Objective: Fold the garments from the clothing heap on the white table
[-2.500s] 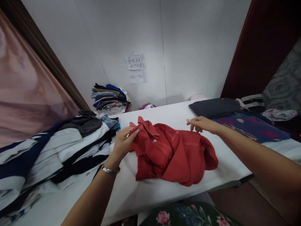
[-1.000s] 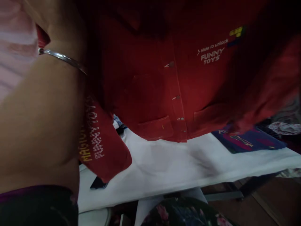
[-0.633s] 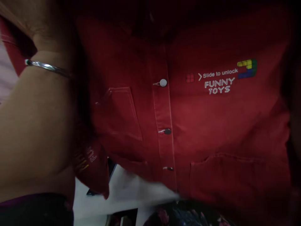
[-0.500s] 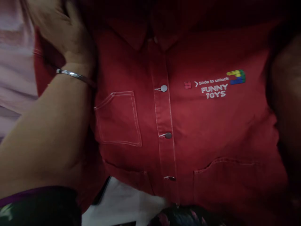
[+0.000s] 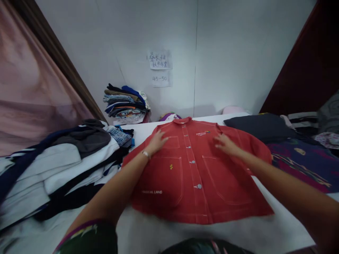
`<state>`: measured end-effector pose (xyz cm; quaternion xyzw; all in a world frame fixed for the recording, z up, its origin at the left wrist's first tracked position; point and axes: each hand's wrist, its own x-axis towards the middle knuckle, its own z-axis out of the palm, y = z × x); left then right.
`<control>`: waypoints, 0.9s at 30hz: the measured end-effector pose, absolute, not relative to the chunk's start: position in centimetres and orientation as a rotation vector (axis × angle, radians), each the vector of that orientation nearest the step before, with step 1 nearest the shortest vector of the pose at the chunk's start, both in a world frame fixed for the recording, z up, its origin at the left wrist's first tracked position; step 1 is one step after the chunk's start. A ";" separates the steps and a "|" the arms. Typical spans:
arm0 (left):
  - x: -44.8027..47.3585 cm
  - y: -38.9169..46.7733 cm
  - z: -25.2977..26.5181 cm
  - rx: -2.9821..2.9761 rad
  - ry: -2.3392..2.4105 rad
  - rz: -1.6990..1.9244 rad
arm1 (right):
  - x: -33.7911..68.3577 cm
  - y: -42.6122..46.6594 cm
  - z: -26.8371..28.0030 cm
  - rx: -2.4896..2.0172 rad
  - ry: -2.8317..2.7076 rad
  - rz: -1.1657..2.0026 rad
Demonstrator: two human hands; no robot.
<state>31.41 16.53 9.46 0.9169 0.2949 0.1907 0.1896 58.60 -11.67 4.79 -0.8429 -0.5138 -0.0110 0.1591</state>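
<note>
A red long-sleeved jacket (image 5: 190, 176) with a collar, a row of metal buttons and white-stitched pockets is spread front side up on a white-covered table (image 5: 148, 233). My left hand (image 5: 158, 141), with a silver bracelet at the wrist, is over the jacket's chest on the left, fingers stretched out. Over the other side of the chest, below the small printed logo, my right hand (image 5: 225, 144) has its fingers apart. Neither hand grips the cloth; whether the fingertips touch it I cannot tell. The left sleeve is partly hidden behind my left arm.
A folded clothes stack (image 5: 125, 102) stands against the wall. Loose clothes (image 5: 66, 162) are heaped on the left. To the right lie a dark folded garment (image 5: 256, 127) and a navy patterned garment (image 5: 302, 162). A pink curtain (image 5: 34, 84) hangs at left; paper notes (image 5: 160, 68) are on the wall.
The red jacket, close in front of the camera before, now lies flat on the table. My left hand has come away from its shoulder area, and my view has lifted to the table and wall.
</note>
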 end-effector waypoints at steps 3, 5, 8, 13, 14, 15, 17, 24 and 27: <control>26.1 14.4 4.1 2.642 0.874 0.320 | 55.3 -15.7 -1.6 -2.401 -1.572 0.182; 22.8 13.2 3.0 2.686 0.861 0.288 | 53.9 -18.0 -3.6 -2.391 -1.552 0.125; 18.9 11.2 3.4 2.704 0.862 0.356 | 52.6 -20.8 -4.5 -2.365 -1.504 -0.020; 14.0 7.4 3.6 2.660 1.064 0.638 | 51.4 -26.2 -6.1 -2.326 -1.373 -0.121; 13.2 6.6 3.2 2.635 1.144 0.681 | 51.2 -27.4 -6.5 -2.327 -1.305 -0.139; 12.5 5.9 2.8 2.606 1.227 0.716 | 51.1 -28.6 -6.8 -2.330 -1.225 -0.155; 11.4 4.3 2.1 2.554 1.384 0.763 | 50.7 -30.7 -7.1 -2.339 -1.068 -0.178; 10.9 0.7 2.9 2.556 1.648 0.703 | 49.0 -32.8 -5.0 -2.254 -0.983 -0.022; 11.1 0.2 3.9 2.542 1.610 0.570 | 48.6 -32.5 -4.1 -2.165 -0.877 0.088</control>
